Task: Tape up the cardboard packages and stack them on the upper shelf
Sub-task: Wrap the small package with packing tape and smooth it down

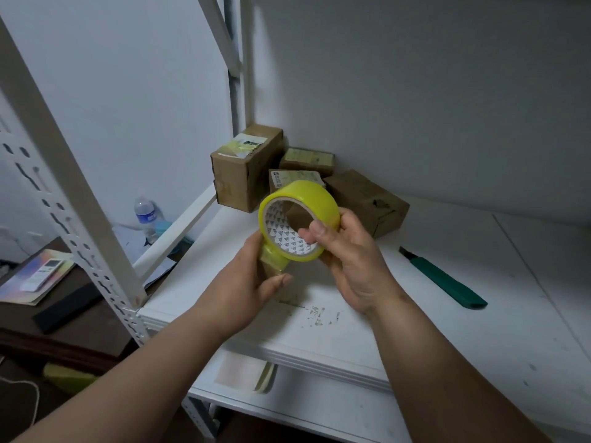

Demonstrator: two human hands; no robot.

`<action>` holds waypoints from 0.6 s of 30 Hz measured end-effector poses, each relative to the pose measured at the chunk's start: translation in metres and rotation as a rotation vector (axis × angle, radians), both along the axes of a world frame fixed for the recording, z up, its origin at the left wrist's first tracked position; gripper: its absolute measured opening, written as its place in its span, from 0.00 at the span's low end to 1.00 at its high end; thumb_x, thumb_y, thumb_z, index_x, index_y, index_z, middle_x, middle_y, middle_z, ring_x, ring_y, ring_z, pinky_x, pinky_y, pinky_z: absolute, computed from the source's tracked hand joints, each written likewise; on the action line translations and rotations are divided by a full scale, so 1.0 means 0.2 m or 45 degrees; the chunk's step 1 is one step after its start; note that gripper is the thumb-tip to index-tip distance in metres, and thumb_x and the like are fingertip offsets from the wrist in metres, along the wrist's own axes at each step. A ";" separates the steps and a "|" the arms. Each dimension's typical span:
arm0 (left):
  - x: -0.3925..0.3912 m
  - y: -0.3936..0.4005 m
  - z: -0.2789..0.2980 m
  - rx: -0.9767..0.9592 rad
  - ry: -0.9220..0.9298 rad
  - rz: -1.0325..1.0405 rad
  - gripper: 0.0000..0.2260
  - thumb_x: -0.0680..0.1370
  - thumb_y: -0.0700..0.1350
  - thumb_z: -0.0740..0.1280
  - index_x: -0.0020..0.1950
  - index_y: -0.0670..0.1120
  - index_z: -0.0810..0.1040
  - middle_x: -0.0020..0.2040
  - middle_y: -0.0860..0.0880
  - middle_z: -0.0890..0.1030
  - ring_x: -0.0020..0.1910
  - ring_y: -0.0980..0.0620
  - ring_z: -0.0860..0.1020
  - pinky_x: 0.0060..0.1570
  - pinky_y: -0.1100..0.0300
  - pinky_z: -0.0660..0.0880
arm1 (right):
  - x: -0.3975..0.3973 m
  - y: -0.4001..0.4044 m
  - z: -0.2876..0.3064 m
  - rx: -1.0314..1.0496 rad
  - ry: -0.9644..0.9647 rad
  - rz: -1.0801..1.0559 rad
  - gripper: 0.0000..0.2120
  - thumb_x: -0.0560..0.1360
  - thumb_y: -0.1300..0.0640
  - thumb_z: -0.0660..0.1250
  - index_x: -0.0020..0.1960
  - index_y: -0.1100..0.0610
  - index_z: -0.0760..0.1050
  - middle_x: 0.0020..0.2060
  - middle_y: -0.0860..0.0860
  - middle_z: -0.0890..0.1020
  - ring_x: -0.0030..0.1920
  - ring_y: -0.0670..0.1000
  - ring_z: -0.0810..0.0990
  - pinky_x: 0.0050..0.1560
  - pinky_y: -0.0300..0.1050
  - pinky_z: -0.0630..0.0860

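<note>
— What surface is seen, and what lies nearest on it?

— A white shelf (415,330) of a metal rack is seen against a pale wall, its front edge scuffed. Just above that front part a roll of yellow tape (299,220) is held in both hands.

— How is each grip set?

— The right hand (348,260) is curled round the roll, with the thumb tucked inside the core and the fingers wrapped over the outer rim. The left hand (248,289) is closed on a small cardboard package (271,270), which is pressed up against the underside of the roll; most of that package is hidden by the palm and thumb. Whether a tape end is stuck to it cannot be told.

— And farther along the shelf?

— A green utility knife (447,279) is laid flat to the right, well apart from the hands. Behind the roll, in the back corner, four more cardboard packages (246,167) are gathered close together, the tallest one at the left.

— What is seen beyond the rack?

— To the left, lower down, a water bottle (146,215) is stood near loose papers, and a remote control (43,273) is rested on a colourful booklet (35,282) on a dark worktop (89,318).
</note>
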State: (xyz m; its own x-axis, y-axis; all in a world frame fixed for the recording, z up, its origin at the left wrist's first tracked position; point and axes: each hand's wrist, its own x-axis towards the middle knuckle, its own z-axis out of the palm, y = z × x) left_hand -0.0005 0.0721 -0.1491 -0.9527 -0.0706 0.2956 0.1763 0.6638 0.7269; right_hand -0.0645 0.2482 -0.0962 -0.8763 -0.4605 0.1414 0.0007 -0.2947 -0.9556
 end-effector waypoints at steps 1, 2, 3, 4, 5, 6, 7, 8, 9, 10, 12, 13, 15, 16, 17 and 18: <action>0.00 -0.01 0.00 0.034 -0.016 0.022 0.33 0.75 0.52 0.72 0.76 0.53 0.59 0.58 0.58 0.74 0.51 0.63 0.75 0.48 0.76 0.68 | 0.00 -0.01 0.00 0.018 0.017 0.023 0.17 0.68 0.52 0.72 0.54 0.56 0.74 0.40 0.47 0.84 0.51 0.48 0.83 0.50 0.40 0.78; 0.00 -0.03 0.00 0.067 -0.023 0.048 0.33 0.75 0.51 0.72 0.75 0.53 0.59 0.56 0.60 0.74 0.49 0.65 0.75 0.46 0.78 0.67 | 0.00 -0.01 0.01 0.058 0.056 0.036 0.17 0.68 0.51 0.72 0.54 0.56 0.75 0.39 0.45 0.84 0.50 0.48 0.83 0.51 0.40 0.78; 0.00 -0.04 0.00 0.097 -0.020 0.068 0.32 0.75 0.51 0.71 0.75 0.54 0.59 0.55 0.61 0.74 0.47 0.65 0.75 0.45 0.79 0.67 | 0.00 -0.02 0.02 0.109 0.106 0.037 0.17 0.68 0.50 0.73 0.53 0.56 0.75 0.39 0.44 0.83 0.48 0.46 0.82 0.51 0.40 0.77; 0.00 -0.06 -0.01 0.123 -0.016 0.074 0.32 0.74 0.53 0.70 0.73 0.57 0.59 0.55 0.63 0.73 0.47 0.65 0.74 0.45 0.80 0.66 | 0.00 -0.02 0.03 0.149 0.147 0.037 0.16 0.69 0.50 0.73 0.52 0.55 0.76 0.38 0.44 0.83 0.46 0.45 0.82 0.50 0.40 0.77; 0.00 -0.07 0.00 0.143 -0.009 0.068 0.31 0.73 0.55 0.70 0.71 0.61 0.59 0.55 0.65 0.73 0.48 0.65 0.74 0.45 0.80 0.66 | 0.00 -0.02 0.04 0.177 0.175 0.031 0.16 0.69 0.49 0.72 0.52 0.55 0.76 0.38 0.44 0.83 0.44 0.44 0.82 0.49 0.38 0.77; 0.00 -0.07 0.00 0.152 -0.010 0.061 0.30 0.72 0.56 0.69 0.69 0.64 0.59 0.54 0.66 0.73 0.48 0.68 0.74 0.46 0.80 0.66 | 0.00 -0.02 0.05 0.194 0.189 0.022 0.16 0.69 0.48 0.72 0.52 0.55 0.76 0.37 0.44 0.83 0.43 0.44 0.81 0.48 0.38 0.77; 0.00 -0.08 0.00 0.159 -0.020 0.054 0.29 0.71 0.56 0.70 0.68 0.66 0.59 0.54 0.68 0.73 0.48 0.70 0.74 0.46 0.79 0.66 | -0.01 -0.01 0.05 0.205 0.199 0.011 0.16 0.69 0.47 0.73 0.52 0.55 0.76 0.37 0.44 0.83 0.43 0.44 0.82 0.48 0.38 0.77; 0.00 -0.09 -0.01 0.174 -0.030 0.057 0.29 0.72 0.57 0.70 0.68 0.68 0.59 0.54 0.69 0.74 0.50 0.73 0.74 0.47 0.78 0.67 | -0.01 0.00 0.04 0.213 0.204 -0.003 0.18 0.69 0.45 0.73 0.52 0.55 0.77 0.38 0.45 0.83 0.44 0.45 0.82 0.48 0.39 0.77; 0.00 -0.10 -0.02 0.210 -0.029 0.074 0.29 0.73 0.58 0.71 0.69 0.69 0.60 0.54 0.71 0.75 0.52 0.72 0.75 0.52 0.74 0.70 | -0.01 0.01 0.03 0.222 0.200 -0.022 0.20 0.67 0.43 0.74 0.52 0.55 0.78 0.40 0.46 0.84 0.44 0.46 0.82 0.48 0.41 0.78; 0.00 -0.13 -0.03 0.266 -0.029 0.104 0.28 0.73 0.60 0.71 0.69 0.70 0.62 0.53 0.72 0.75 0.53 0.68 0.76 0.56 0.66 0.74 | -0.01 0.02 0.02 0.233 0.188 -0.040 0.22 0.66 0.41 0.74 0.52 0.55 0.78 0.41 0.46 0.84 0.45 0.47 0.82 0.48 0.42 0.78; 0.01 -0.16 -0.03 0.365 -0.062 0.127 0.25 0.72 0.61 0.70 0.67 0.71 0.66 0.52 0.73 0.76 0.54 0.59 0.79 0.56 0.50 0.78 | 0.01 0.05 -0.04 0.246 0.131 -0.052 0.20 0.67 0.42 0.73 0.51 0.54 0.78 0.39 0.45 0.84 0.43 0.50 0.82 0.46 0.45 0.77; 0.00 -0.17 -0.03 0.392 -0.086 0.109 0.24 0.72 0.60 0.71 0.66 0.71 0.67 0.51 0.72 0.76 0.54 0.57 0.79 0.56 0.47 0.79 | 0.02 0.06 -0.07 0.229 0.083 -0.049 0.19 0.68 0.42 0.72 0.51 0.54 0.78 0.36 0.45 0.82 0.42 0.51 0.82 0.46 0.46 0.76; 0.00 -0.16 -0.02 0.447 -0.118 0.087 0.22 0.73 0.55 0.71 0.64 0.69 0.70 0.49 0.71 0.77 0.51 0.58 0.79 0.56 0.47 0.79 | 0.04 0.08 -0.12 0.216 0.019 -0.047 0.19 0.68 0.41 0.70 0.51 0.53 0.76 0.32 0.44 0.79 0.41 0.54 0.80 0.47 0.48 0.77; 0.00 -0.16 -0.02 0.477 -0.128 0.085 0.22 0.73 0.53 0.71 0.64 0.68 0.70 0.48 0.70 0.78 0.50 0.59 0.79 0.57 0.48 0.79 | 0.04 0.08 -0.14 0.241 0.034 -0.044 0.20 0.68 0.40 0.70 0.51 0.53 0.76 0.32 0.44 0.79 0.41 0.54 0.80 0.49 0.49 0.78; 0.00 -0.16 -0.01 0.513 -0.142 0.079 0.22 0.74 0.51 0.72 0.64 0.67 0.71 0.48 0.69 0.78 0.50 0.59 0.79 0.57 0.48 0.79 | 0.04 0.09 -0.14 0.284 0.067 -0.034 0.21 0.69 0.38 0.69 0.52 0.52 0.75 0.32 0.43 0.79 0.42 0.53 0.81 0.52 0.50 0.78; 0.00 -0.16 -0.01 0.551 -0.157 0.069 0.23 0.73 0.51 0.72 0.64 0.67 0.71 0.50 0.67 0.79 0.52 0.59 0.80 0.57 0.48 0.79 | 0.04 0.09 -0.14 0.322 0.095 -0.020 0.22 0.70 0.36 0.69 0.53 0.52 0.75 0.33 0.42 0.79 0.42 0.52 0.81 0.54 0.50 0.79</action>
